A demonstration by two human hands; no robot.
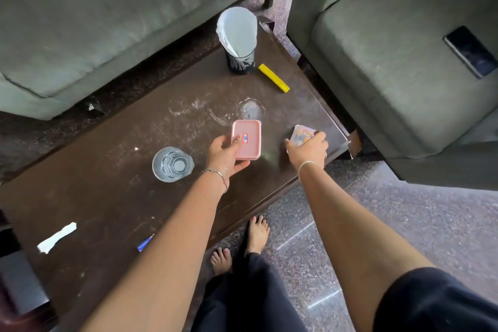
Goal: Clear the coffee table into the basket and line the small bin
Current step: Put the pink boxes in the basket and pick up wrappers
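My left hand (pixel 225 156) holds a pink rectangular lid (pixel 246 143) above the dark brown coffee table (pixel 113 197). My right hand (pixel 308 152) grips a clear plastic container (pixel 303 135) with colourful contents near the table's right edge. At the table's far end stands a small black mesh bin (pixel 240 60) with a white liner (pixel 237 31) fitted in it. A glass (pixel 172 164) stands left of my left hand. A yellow clip (pixel 273 77), a torn white paper strip (pixel 57 237) and a blue pen (pixel 145 243) lie on the table. No basket is visible.
A grey-green sofa (pixel 107 21) runs behind the table and a matching armchair (pixel 390 62) stands at the right with a dark phone (pixel 473 51) on it. My bare feet (pixel 242 242) rest on the speckled floor by the table's near edge. A clear round lid (pixel 251 109) lies mid-table.
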